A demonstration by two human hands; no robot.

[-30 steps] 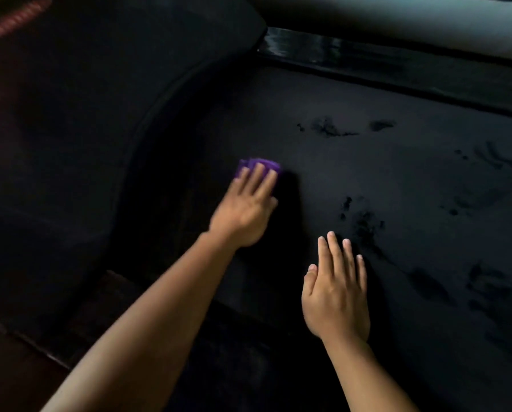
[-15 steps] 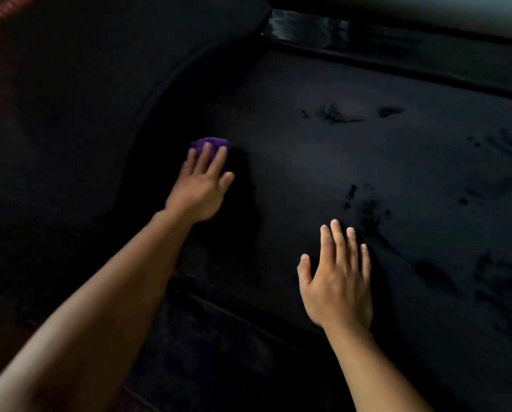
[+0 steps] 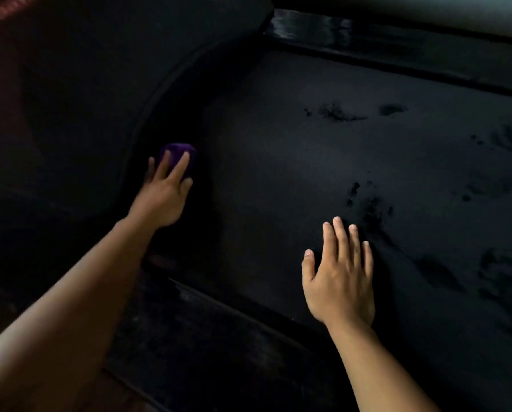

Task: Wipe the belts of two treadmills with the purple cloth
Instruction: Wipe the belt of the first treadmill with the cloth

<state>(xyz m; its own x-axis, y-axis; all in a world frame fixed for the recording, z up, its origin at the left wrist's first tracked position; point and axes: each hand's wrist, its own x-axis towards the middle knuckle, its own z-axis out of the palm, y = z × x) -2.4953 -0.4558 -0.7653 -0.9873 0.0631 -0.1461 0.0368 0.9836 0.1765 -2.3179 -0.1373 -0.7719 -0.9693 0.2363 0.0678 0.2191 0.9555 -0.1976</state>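
The black treadmill belt (image 3: 293,162) fills the middle and right of the head view, with dark smudges and prints on its right part. My left hand (image 3: 164,193) presses the folded purple cloth (image 3: 178,154) flat onto the belt's left end, right beside the curved motor cover. Only the cloth's far edge shows past my fingers. My right hand (image 3: 339,278) lies flat on the belt near its front edge, fingers apart and holding nothing.
A dark curved motor cover (image 3: 85,99) rises at the left. A glossy black side rail (image 3: 397,46) runs along the far edge, and another side rail (image 3: 219,331) runs along the near edge. A pale floor strip (image 3: 456,13) shows at the top right.
My left hand has slid the purple cloth leftward across the belt to the edge of the motor cover. My right hand has stayed put on the belt.
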